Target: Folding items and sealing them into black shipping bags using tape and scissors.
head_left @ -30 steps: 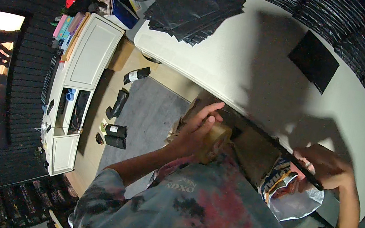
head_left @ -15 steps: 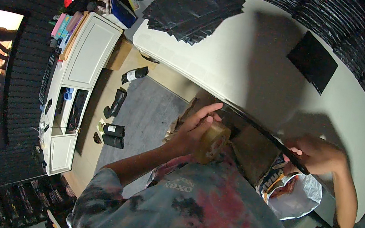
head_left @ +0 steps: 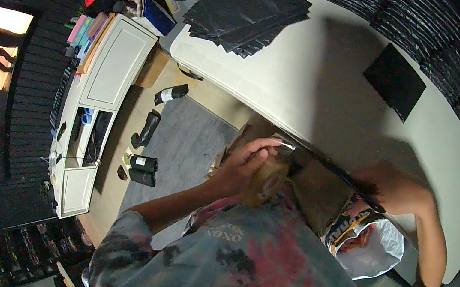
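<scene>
My left hand (head_left: 242, 159) is closed around a roll of clear, yellowish tape (head_left: 270, 182) just in front of my shirt. A shiny piece of tape (head_left: 287, 145) shows at its fingertips. Along the near edge of the white table (head_left: 233, 86) runs a long, narrow black plastic strip (head_left: 335, 168), slanting from near the left fingertips down to my right hand (head_left: 396, 188). The right hand lies over the strip's right part, its fingers dark and smeared by motion, so its grip is unclear.
A stack of black plastic sheets (head_left: 246, 9) and one separate black sheet (head_left: 396, 80) lie on the table. Black plastic packages (head_left: 441, 42) line its far edge. An opened silver-lined bag (head_left: 373, 249) sits below my right hand. Black rolled bundles (head_left: 143, 170) lie on the floor beside a white cabinet (head_left: 115, 63).
My right hand has moved slightly up and left along the black strip, which now sits lower against the table edge. Shiny tape now shows at my left fingertips.
</scene>
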`<state>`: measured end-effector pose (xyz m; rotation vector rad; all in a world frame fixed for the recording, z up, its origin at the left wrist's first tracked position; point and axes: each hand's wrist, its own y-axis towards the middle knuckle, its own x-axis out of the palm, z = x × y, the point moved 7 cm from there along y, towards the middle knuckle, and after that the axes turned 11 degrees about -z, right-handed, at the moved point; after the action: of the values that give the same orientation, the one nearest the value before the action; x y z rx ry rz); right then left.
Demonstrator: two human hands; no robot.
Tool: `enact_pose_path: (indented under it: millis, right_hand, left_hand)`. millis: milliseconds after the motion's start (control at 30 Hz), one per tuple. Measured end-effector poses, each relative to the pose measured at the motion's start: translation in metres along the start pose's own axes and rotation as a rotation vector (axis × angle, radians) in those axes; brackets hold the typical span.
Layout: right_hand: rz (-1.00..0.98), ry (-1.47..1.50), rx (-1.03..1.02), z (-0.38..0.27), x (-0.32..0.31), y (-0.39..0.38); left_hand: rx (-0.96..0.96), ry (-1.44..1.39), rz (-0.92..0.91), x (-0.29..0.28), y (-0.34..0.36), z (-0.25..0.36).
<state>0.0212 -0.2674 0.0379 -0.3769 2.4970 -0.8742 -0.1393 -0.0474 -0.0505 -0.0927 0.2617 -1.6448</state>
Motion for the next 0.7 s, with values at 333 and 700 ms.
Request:
enact_pose_path:
  millis: [333,700]
  right_hand:
    - [0.582,-0.29,0.137,0.009,-0.08,-0.004]
    - [0.839,-0.615,-0.189,-0.035,-0.042,0.052]
  left_hand:
    - [-0.04,-0.026,0.115,0.007,-0.016,0.011]
    - [0.024,-0.088,0.13,0.025,-0.008,0.019]
